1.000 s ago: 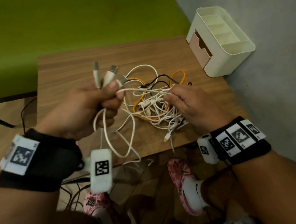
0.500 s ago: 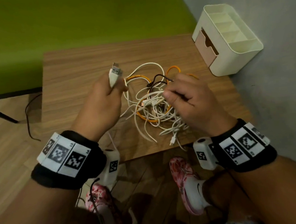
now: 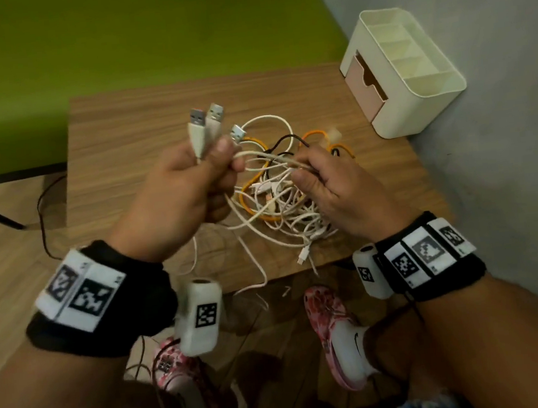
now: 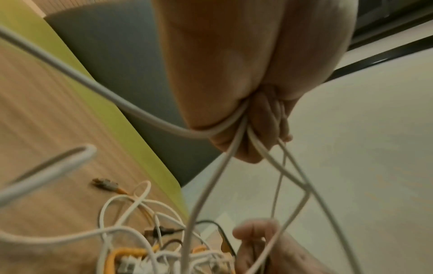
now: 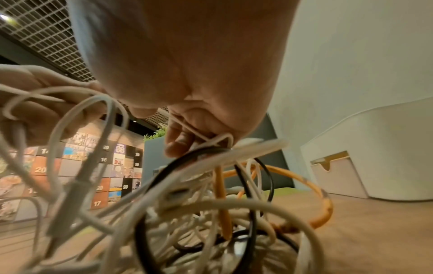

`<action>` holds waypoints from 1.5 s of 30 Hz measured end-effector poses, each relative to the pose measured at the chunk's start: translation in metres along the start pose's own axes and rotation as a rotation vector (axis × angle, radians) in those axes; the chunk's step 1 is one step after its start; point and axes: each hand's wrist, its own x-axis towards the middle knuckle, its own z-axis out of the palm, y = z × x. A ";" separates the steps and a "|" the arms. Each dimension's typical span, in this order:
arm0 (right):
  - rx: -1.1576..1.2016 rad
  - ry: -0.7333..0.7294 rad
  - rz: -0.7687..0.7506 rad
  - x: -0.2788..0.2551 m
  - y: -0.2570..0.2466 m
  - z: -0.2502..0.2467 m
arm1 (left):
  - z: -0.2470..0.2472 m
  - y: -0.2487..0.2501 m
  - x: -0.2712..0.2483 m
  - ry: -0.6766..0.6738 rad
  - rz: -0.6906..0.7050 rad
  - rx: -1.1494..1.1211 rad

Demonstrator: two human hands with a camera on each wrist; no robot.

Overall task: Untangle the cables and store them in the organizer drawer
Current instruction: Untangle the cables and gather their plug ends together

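A tangle of white, orange and black cables (image 3: 277,199) (image 5: 211,213) lies on the wooden table (image 3: 128,125), near its front edge. My left hand (image 3: 190,185) (image 4: 248,129) is raised over the table and grips several white cables; three USB plugs (image 3: 207,124) stick up out of the fist. My right hand (image 3: 328,181) (image 5: 187,140) is just right of it, over the tangle, pinching white strands that run across to the left hand. The cream organizer (image 3: 412,68) (image 5: 374,157) stands at the table's back right, its pink drawer (image 3: 363,86) pushed in.
A grey wall (image 3: 499,116) runs along the table's right side, behind the organizer. A green panel (image 3: 113,38) stands behind the table. Loose white cable ends (image 3: 262,280) hang over the front edge above my shoes (image 3: 335,329). A dark cord (image 3: 44,219) trails on the floor at left.
My left hand has lifted and turned, now showing three plugs again instead of one. My right hand has shifted slightly right and up, pulling white strands taut between the hands.
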 end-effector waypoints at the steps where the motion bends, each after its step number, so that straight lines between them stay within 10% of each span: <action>1: 0.008 0.022 -0.004 0.000 0.001 -0.002 | -0.005 0.003 -0.001 -0.016 0.010 -0.015; 8: 0.034 0.237 -0.153 0.002 -0.009 -0.005 | -0.016 -0.007 -0.002 0.214 0.112 0.851; 12: -0.143 0.062 -0.188 0.001 -0.003 0.014 | -0.014 -0.006 -0.003 0.434 0.261 0.776; 22: -0.094 0.076 -0.209 0.006 -0.011 0.017 | 0.007 -0.026 -0.004 -0.067 0.082 0.919; 30: -0.043 0.023 -0.100 0.003 0.002 0.000 | -0.007 -0.003 -0.005 -0.023 -0.009 0.214; 40: 0.012 0.030 -0.062 0.001 0.001 0.002 | -0.028 0.004 -0.010 -0.441 -0.149 -0.615; 45: 0.170 0.201 -0.067 -0.002 0.003 -0.007 | -0.020 -0.009 0.000 0.123 -0.051 0.327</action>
